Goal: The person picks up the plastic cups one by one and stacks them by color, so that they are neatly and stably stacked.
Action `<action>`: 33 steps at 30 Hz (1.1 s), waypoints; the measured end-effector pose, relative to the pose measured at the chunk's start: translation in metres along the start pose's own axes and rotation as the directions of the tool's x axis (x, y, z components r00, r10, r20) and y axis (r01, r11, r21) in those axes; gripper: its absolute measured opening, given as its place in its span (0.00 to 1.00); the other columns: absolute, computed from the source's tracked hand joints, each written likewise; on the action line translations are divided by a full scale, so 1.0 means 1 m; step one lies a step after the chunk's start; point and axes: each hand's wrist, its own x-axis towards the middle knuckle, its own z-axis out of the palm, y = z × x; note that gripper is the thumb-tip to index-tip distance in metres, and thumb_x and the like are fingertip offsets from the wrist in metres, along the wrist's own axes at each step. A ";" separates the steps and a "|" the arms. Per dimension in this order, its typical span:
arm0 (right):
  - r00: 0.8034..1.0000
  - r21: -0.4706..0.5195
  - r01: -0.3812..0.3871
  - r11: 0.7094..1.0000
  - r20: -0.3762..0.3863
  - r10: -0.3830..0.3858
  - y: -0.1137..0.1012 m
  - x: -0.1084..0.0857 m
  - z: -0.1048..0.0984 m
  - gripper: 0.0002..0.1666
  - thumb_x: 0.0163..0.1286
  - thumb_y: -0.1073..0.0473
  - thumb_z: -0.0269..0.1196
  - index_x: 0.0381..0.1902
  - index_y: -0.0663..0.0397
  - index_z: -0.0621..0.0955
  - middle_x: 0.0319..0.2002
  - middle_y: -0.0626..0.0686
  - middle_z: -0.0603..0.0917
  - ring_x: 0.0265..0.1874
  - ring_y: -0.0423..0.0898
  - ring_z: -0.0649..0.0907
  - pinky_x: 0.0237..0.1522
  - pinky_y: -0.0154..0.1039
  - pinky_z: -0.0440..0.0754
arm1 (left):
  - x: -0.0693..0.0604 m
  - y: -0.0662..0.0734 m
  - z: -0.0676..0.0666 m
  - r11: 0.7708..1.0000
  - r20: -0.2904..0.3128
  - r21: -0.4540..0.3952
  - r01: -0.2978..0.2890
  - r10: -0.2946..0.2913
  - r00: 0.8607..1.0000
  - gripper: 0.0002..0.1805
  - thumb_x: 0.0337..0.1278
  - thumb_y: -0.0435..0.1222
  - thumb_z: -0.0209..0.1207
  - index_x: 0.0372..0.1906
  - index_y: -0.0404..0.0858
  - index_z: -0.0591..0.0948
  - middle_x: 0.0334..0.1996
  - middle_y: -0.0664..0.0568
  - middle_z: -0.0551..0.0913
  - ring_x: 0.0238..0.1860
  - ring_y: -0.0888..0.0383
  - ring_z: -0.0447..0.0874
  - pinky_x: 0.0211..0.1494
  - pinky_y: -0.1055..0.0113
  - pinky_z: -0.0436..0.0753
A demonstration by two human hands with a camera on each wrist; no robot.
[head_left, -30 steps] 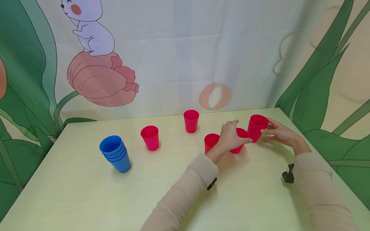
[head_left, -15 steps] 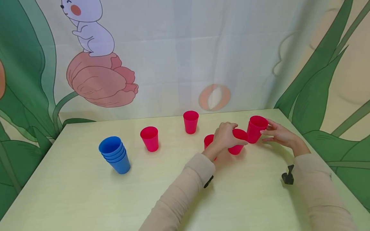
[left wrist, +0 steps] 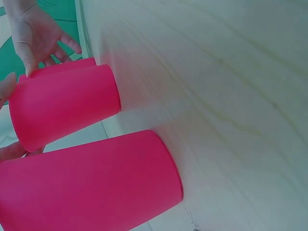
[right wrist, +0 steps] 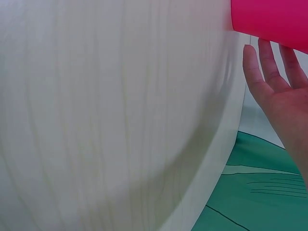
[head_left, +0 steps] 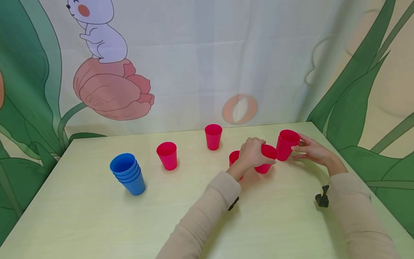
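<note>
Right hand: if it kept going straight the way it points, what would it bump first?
Probably the stacked red cups; the right hand seems to touch them, though depth is unclear.

The left arm (head_left: 200, 216) reaches forward and rightward, the left hand (head_left: 252, 153) curved with its thumb (head_left: 267, 160) extended. The right arm (head_left: 360, 216) reaches forward, the right hand (head_left: 313, 149) turned inward, its fingers (right wrist: 271, 67) parted.

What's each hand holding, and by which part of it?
Left hand: a red cup, by its sides near the rim. Right hand: the nested red cups, by the outer side, thumb near the rim. Firmness can't be told.
</note>
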 end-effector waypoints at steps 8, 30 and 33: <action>1.000 -0.002 0.008 1.000 0.003 -0.008 0.000 0.000 -0.001 0.43 0.66 0.58 0.57 0.70 0.47 0.46 0.56 0.48 0.63 0.52 0.45 0.69 0.53 0.49 0.72 | -0.002 0.001 -0.004 0.998 -0.018 -0.061 -0.034 0.033 0.999 0.37 0.37 0.53 0.68 0.57 0.45 0.74 0.48 0.57 0.75 0.49 0.61 0.68 0.43 0.72 0.75; 1.000 -0.023 0.016 1.000 0.015 -0.015 0.001 -0.001 0.000 0.42 0.66 0.59 0.56 0.70 0.47 0.46 0.55 0.47 0.63 0.51 0.44 0.69 0.54 0.52 0.70 | -0.002 0.015 -0.023 0.941 -0.149 -0.318 -0.115 0.071 0.986 0.35 0.42 0.49 0.67 0.57 0.42 0.71 0.52 0.55 0.72 0.50 0.62 0.69 0.42 0.74 0.76; 1.000 -0.020 0.019 1.000 0.018 -0.019 -0.001 -0.001 0.001 0.43 0.66 0.58 0.57 0.70 0.48 0.46 0.55 0.47 0.63 0.51 0.43 0.70 0.54 0.52 0.71 | -0.001 0.019 -0.029 0.938 -0.161 -0.322 -0.126 0.077 0.984 0.35 0.42 0.49 0.67 0.58 0.43 0.71 0.51 0.56 0.71 0.49 0.63 0.69 0.41 0.76 0.75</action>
